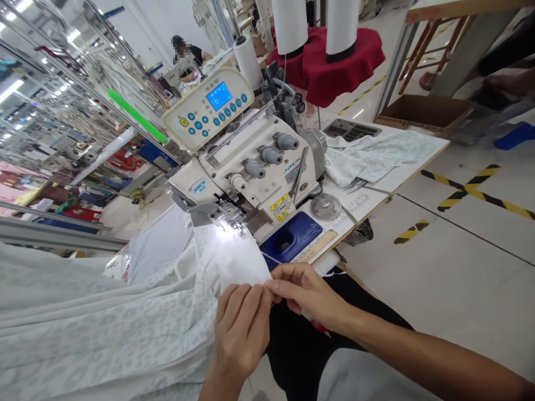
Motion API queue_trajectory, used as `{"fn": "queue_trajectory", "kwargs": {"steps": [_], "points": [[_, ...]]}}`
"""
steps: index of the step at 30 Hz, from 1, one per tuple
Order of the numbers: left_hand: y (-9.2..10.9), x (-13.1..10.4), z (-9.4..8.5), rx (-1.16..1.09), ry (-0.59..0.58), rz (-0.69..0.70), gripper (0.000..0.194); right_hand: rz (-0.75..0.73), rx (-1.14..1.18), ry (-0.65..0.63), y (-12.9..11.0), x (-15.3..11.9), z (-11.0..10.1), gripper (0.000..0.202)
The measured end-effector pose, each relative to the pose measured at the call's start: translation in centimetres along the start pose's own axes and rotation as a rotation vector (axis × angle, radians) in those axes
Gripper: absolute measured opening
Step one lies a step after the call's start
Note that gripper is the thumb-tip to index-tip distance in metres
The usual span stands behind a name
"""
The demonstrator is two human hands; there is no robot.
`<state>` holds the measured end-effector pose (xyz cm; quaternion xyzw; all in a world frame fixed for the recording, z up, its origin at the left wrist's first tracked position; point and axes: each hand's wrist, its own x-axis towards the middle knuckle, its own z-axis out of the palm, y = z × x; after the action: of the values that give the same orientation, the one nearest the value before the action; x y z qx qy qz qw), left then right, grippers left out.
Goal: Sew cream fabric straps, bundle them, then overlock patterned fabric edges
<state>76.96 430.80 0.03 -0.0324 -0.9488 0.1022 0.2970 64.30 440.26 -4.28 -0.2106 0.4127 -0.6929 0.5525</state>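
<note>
A pale, spotted fabric (234,259) runs from under the lit presser foot of the overlock sewing machine (259,172) toward me. Its near edge is pinched by my left hand (244,328), fingers bent over the cloth. Close against it, my right hand (307,289) pinches the same edge at the corner between thumb and forefinger. The two hands' fingertips nearly touch. A small red and white item (320,327) shows partly beneath my right hand; its kind is hidden. More of the spotted cloth (104,334) spreads in folds to the left.
A control panel (209,108) with a blue screen tops the machine. Thread snips (355,185) and folded cloth (368,159) lie on the right of the table. White thread cones (289,25) stand behind, over red cloth (334,67). A person (188,55) sits at a far machine.
</note>
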Motion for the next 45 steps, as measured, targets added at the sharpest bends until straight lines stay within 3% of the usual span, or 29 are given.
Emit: {"fn": "queue_trajectory", "kwargs": {"steps": [4,8,13,18,24,29,32,35,37,39,42,45], "points": [[-1.5,0.3,0.9,-0.004,-0.115,-0.031,0.032,-0.231,-0.294,0.162,0.7,-0.5,0.6,0.035],[-3.9,0.2,1.0,-0.058,-0.08,-0.051,0.037,-0.387,-0.574,0.188,1.3,-1.7,1.7,0.03],[-4.7,-0.9,0.8,-0.08,-0.121,-0.017,0.036,-0.467,-0.643,0.224,0.9,-0.6,1.7,0.031],[-4.7,-1.5,1.1,-0.088,-0.099,-0.097,0.046,-0.495,-0.656,0.267,-0.5,2.1,1.1,0.03],[-5.4,-0.7,1.4,-0.009,-0.09,-0.179,0.059,-0.57,-0.67,0.376,-1.5,5.9,1.2,0.036],[-6.3,0.9,1.6,0.128,-0.196,-0.2,0.061,-0.656,-0.695,0.394,-1.7,5.3,1.3,0.04],[-8.0,2.2,1.8,0.093,-0.256,-0.318,0.047,-0.744,-0.828,0.476,-1.7,4.0,-0.9,0.036],[-10.7,3.5,2.5,0.011,-0.367,-0.501,0.028,-0.837,-1.184,0.717,-1.6,3.9,-5.1,0.016],[-12.6,4.3,3.2,-0.041,-0.412,-0.541,0.026,-0.781,-1.451,0.853,-1.3,4.3,-7.9,0.025],[-14.1,5.0,4.1,-0.072,-0.423,-0.542,0.026,-0.716,-1.612,0.887,-0.9,4.8,-9.9,0.044],[-14.8,5.6,5.0,-0.02,-0.375,-0.6,0.024,-0.694,-1.719,0.834,-0.3,5.1,-10.9,0.062],[-13.1,4.4,3.4,0.103,-0.16,-0.719,0.036,-0.732,-1.735,0.817,-0.1,5.0,-10.6,0.065]]}}
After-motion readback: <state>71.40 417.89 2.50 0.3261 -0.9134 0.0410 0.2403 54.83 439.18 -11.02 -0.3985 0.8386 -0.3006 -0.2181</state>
